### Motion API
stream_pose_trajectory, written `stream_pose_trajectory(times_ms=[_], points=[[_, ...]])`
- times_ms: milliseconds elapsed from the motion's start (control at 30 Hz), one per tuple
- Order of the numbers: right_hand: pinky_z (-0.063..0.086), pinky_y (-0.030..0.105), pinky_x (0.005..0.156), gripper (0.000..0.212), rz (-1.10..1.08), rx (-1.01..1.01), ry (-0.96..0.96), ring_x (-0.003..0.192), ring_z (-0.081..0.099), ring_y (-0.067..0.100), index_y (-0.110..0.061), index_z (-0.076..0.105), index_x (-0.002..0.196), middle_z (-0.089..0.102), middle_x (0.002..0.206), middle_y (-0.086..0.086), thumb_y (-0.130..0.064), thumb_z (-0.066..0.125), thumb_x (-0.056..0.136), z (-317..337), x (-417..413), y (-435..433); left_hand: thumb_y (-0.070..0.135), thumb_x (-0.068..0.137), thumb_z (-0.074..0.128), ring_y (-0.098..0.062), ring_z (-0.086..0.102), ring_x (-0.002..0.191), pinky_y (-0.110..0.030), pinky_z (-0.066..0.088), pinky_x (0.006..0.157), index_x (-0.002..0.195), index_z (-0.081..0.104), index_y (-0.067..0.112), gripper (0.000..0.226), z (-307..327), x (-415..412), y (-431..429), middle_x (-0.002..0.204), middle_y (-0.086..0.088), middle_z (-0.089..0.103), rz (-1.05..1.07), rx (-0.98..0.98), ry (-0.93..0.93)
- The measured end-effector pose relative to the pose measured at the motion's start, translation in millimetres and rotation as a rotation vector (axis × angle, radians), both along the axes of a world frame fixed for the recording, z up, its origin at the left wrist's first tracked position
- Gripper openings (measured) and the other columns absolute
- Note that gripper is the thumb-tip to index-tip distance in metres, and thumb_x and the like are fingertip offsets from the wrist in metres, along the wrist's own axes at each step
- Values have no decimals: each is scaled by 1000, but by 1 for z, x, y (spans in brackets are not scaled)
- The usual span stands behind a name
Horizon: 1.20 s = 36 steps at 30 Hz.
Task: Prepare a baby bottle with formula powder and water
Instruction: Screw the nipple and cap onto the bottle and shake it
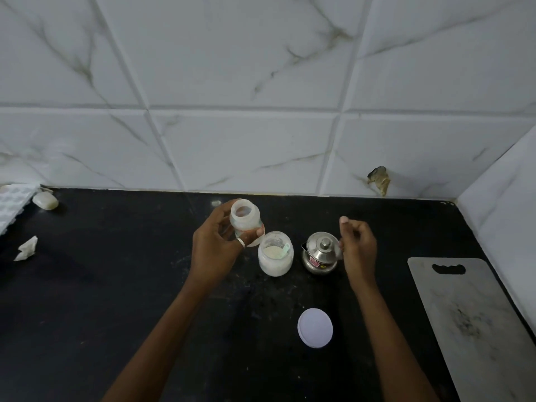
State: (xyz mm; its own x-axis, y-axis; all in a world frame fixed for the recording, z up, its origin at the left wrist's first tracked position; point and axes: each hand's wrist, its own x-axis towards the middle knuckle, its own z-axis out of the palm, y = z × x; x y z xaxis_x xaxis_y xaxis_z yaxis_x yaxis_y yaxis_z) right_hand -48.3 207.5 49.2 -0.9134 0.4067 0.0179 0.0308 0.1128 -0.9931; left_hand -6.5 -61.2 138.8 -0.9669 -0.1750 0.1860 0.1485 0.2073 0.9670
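Powder step: my left grip (216, 245) clasps the open bottle (245, 220) above the surface (116, 285), beside the formula jar (275, 255) (scoop (285, 248) inside). Right grip (358, 242) curled, contents unclear, possibly empty; next it should probably take the scoop.

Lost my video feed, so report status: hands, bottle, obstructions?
Left hand grips uncapped baby bottle beside powder jar. Right hand by steel pot, fingers curled, hold unclear. Jar open, scoop inside; nothing blocking it.
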Motion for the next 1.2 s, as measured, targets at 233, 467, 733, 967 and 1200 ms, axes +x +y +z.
stream_pose_trajectory(times_ms=[233, 467, 733, 967, 1200], points=[[55, 33, 73, 33, 195, 43, 110, 78, 67, 20, -21, 66, 91, 69, 85, 2, -53, 68, 87, 41, 1, -86, 20, 70, 92, -9, 72, 109, -36, 59, 96, 124, 68, 23, 59, 22, 10, -38, 114, 9, 75, 50, -13, -9], [53, 20, 75, 20, 338, 167, 133, 87, 67, 7, -20, 67, 99, 70, 94, -6, -38, 73, 92, 49, 3, -158, 27, 68, 91, -6, 71, 108, -33, 60, 95, 124, 68, 25, 61, 32, 17, -96, 114, 13, 75, 122, -50, 12], [53, 28, 93, 46, 539, 604, -41, 118, 57, 6, -26, 54, 134, 54, 134, -10, -49, 62, 94, 13, 2, -237, 18, 70, 92, 3, 69, 107, -13, 55, 90, 126, 68, 20, 60, 1, 16, -165, 113, 19, 73, 191, -68, -12], [39, 31, 110, 61, 704, 880, -131, 143, 36, 19, -18, 40, 150, 41, 154, 1, -37, 63, 98, -25, 2, -274, 20, 73, 92, 1, 69, 108, -14, 56, 88, 126, 68, 23, 58, -43, 12, -206, 116, 13, 73, 223, -24, -82], [42, 39, 111, 63, 785, 1090, -202, 138, 40, 23, -20, 37, 153, 40, 152, 5, -33, 64, 97, -45, 1, -289, 18, 73, 92, -2, 69, 110, -20, 57, 92, 127, 67, 24, 60, -78, 8, -223, 118, 10, 72, 215, -3, -159]])
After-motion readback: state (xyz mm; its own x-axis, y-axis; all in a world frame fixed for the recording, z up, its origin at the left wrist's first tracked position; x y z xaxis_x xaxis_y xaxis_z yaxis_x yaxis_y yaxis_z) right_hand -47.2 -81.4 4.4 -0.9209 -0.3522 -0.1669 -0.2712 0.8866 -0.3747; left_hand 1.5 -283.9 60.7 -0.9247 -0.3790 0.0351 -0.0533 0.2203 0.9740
